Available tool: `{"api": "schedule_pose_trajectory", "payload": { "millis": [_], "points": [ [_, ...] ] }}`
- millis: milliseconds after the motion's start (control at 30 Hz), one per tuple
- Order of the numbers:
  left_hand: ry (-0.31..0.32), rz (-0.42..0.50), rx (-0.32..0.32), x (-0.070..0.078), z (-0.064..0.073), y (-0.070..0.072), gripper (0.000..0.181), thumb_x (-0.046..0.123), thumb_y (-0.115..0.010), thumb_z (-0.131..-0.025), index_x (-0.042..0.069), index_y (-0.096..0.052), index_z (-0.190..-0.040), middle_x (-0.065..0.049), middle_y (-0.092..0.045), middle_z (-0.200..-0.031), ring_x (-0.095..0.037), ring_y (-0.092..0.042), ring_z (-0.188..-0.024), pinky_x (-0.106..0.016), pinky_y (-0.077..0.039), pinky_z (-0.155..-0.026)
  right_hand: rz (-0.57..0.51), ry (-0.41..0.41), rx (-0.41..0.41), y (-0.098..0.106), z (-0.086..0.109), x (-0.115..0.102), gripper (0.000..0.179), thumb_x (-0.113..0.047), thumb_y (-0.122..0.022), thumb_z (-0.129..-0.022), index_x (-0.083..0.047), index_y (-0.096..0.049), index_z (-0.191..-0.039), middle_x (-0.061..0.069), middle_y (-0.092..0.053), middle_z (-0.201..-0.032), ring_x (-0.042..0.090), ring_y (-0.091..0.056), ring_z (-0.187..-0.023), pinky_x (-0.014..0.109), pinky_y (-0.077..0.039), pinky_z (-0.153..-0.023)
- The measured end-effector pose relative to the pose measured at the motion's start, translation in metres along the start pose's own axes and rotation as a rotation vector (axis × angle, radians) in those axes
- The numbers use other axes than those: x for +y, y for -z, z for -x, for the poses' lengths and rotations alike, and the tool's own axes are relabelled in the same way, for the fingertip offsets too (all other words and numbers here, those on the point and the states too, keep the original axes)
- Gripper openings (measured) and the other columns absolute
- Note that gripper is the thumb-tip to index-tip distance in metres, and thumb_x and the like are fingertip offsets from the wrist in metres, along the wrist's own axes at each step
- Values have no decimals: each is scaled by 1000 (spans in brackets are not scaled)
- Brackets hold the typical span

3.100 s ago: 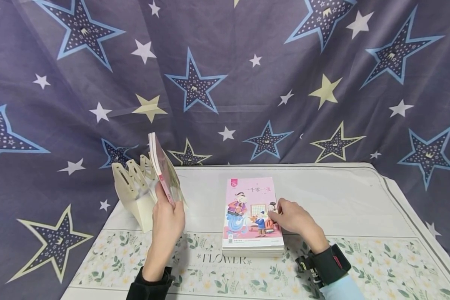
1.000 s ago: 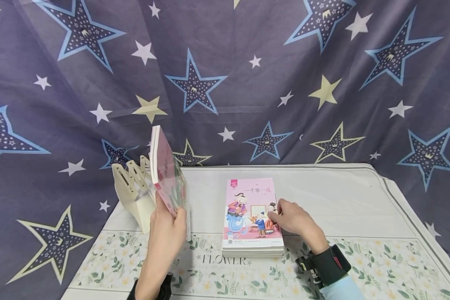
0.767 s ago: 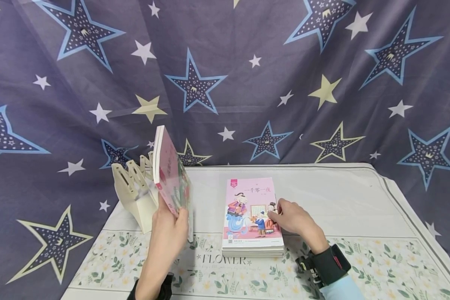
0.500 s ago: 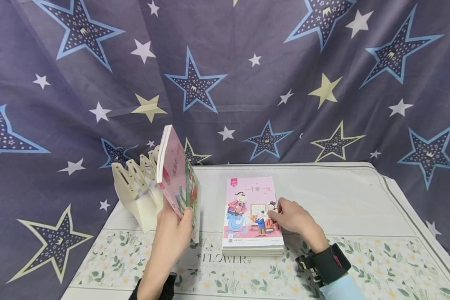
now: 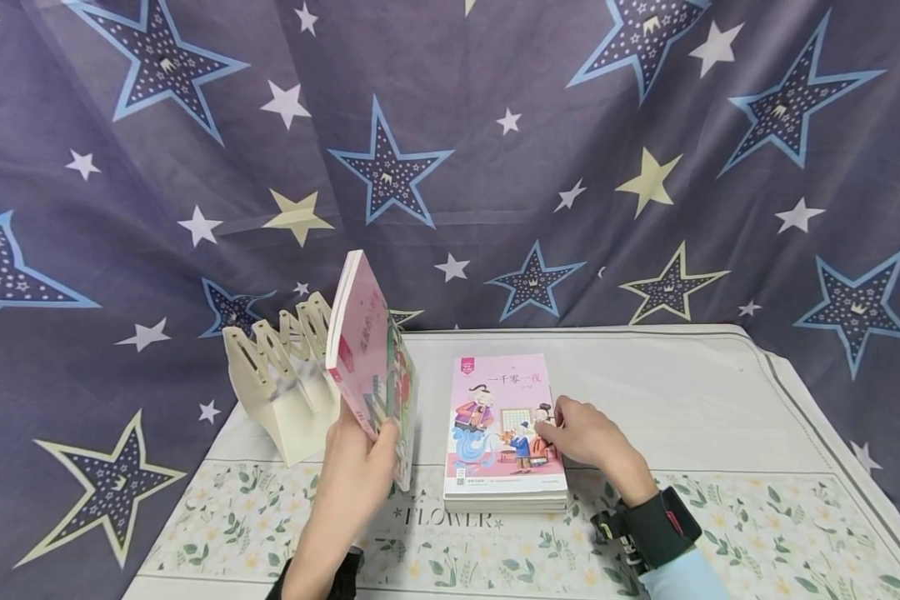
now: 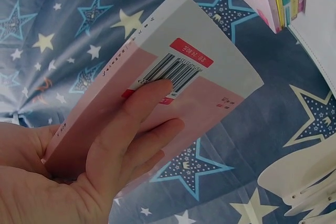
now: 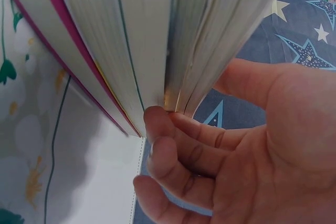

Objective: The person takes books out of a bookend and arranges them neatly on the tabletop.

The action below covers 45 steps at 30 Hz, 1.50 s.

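Observation:
My left hand [image 5: 356,475] holds a pink book [image 5: 371,350] upright by its lower edge. Its thumb lies on the illustrated front; in the left wrist view, the fingers [image 6: 142,114] spread over the back cover beside the barcode. A pile of books [image 5: 506,433] lies flat near the middle of the table, a pink illustrated one on top. At the pile's right side my right hand [image 5: 592,437] has its thumb on the top cover. The right wrist view shows its curled fingers [image 7: 178,156] against the page edges [image 7: 142,40] of several books.
To the left of the held book stands a cream book rack [image 5: 288,417] with slotted dividers, partly hidden by the book. The table [image 5: 667,400] has a white cover with a flowered band. A star-patterned curtain [image 5: 450,100] hangs right behind it.
My left hand has moved the pink book right, away from the rack, and turned its front cover more into view. The right hand and the pile have stayed in place.

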State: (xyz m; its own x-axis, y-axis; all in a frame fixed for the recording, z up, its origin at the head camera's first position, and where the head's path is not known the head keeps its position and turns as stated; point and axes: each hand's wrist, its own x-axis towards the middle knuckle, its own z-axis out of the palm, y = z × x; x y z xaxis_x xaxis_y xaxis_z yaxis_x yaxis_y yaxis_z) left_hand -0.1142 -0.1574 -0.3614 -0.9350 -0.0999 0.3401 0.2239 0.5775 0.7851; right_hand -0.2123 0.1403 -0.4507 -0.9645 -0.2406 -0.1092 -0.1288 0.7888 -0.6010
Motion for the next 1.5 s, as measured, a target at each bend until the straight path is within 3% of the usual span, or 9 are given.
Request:
{"api": "schedule_pose_trajectory", "payload": {
  "millis": [100,233,467,600,667,833,967,1067,1500],
  "points": [
    [0,6,-19,1,0,-1,58,0,-56,-100,-2,-36,-155,-32,-56,-143,-42,-59,-129,-60,-49,-103,2,2,3,0,0,0,28,-31,-68,-102,-8,-55,-93,6,-53,-73,21,-49,-65,34,-35,-59],
    [4,11,-40,2,1,-4,57,0,-55,-101,-3,-36,-154,-33,-57,-142,-42,-61,-126,-59,-51,-100,8,-7,-2,-1,0,0,28,-31,-68,-102,-8,-55,-93,6,-53,-73,21,-50,-65,34,-36,-59],
    [13,16,-74,3,2,-7,55,1,-54,-101,-2,-37,-153,-31,-59,-141,-34,-68,-107,-49,-57,-84,12,-22,-5,-2,-1,0,27,-30,-68,-102,-8,-56,-93,6,-54,-74,21,-51,-66,34,-37,-59],
    [4,31,-91,3,2,-9,56,1,-55,-102,-3,-37,-155,-32,-57,-143,-35,-67,-110,-48,-58,-85,11,-18,-1,-2,-1,0,27,-30,-69,-102,-8,-56,-92,6,-53,-73,21,-50,-65,33,-36,-58],
    [4,51,-104,3,3,-11,57,0,-55,-101,-4,-37,-155,-33,-56,-143,-34,-70,-97,-44,-60,-76,8,-16,0,-2,-1,0,27,-30,-69,-102,-8,-56,-92,6,-53,-73,21,-50,-65,33,-36,-58],
    [0,72,-121,6,3,-14,57,-1,-56,-101,-4,-37,-154,-34,-56,-143,-29,-70,-84,-37,-59,-65,8,-4,4,-1,0,-1,27,-30,-68,-102,-8,-56,-93,6,-54,-74,21,-50,-66,33,-36,-58],
    [-20,73,-126,6,3,-17,58,-2,-55,-100,-4,-37,-155,-34,-56,-143,-37,-71,-106,-48,-60,-85,11,-4,1,0,0,-2,27,-30,-68,-102,-8,-56,-93,6,-54,-74,21,-50,-66,33,-36,-59],
    [-28,72,-130,5,2,-19,58,-2,-55,-100,-3,-37,-155,-33,-57,-143,-42,-63,-124,-56,-53,-97,12,-9,0,0,0,-2,27,-30,-68,-103,-8,-56,-94,6,-54,-74,21,-51,-66,33,-37,-59],
    [-58,99,-201,6,1,-24,60,-2,-52,-101,-5,-32,-157,-32,-51,-149,-46,-50,-137,-58,-42,-106,30,-13,-2,-2,-2,0,27,-31,-67,-103,-9,-55,-92,6,-52,-72,21,-49,-63,33,-35,-57]
  ]
}}
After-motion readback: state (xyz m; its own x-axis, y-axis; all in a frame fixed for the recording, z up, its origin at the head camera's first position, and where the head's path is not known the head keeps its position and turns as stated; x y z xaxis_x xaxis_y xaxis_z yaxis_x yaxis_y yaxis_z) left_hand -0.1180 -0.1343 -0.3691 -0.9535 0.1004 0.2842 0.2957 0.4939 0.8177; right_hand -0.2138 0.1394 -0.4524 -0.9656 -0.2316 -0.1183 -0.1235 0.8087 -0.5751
